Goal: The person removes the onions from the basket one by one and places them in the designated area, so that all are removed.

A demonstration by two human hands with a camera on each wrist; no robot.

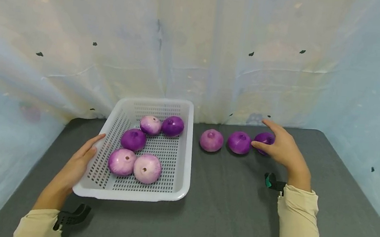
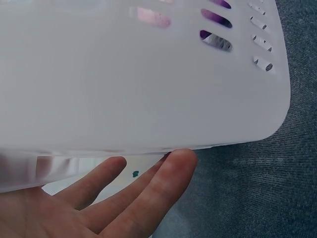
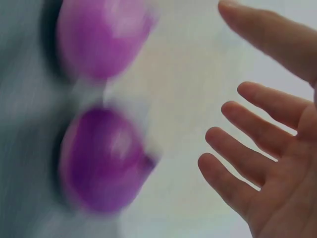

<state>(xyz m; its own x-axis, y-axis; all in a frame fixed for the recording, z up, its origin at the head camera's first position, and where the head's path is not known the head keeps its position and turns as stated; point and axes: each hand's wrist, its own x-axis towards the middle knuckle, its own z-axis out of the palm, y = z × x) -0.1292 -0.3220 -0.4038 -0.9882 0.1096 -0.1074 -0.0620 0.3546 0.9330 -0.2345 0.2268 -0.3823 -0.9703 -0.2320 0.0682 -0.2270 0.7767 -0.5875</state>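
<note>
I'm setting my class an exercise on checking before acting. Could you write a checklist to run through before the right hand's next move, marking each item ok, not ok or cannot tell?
1. Right hand free: ok; it holds nothing, fingers spread.
2. Round dark purple onion at the row's right end within reach: ok, it seems; the hand is close by.
3. That onion gripped: not ok; the right wrist view shows a gap.
4. Room in the white perforated plastic basket: ok; bare floor shows beside its five onions.
5. Left hand at the basket's left side: ok.
6. Its hold firm enough: cannot tell.
</note>
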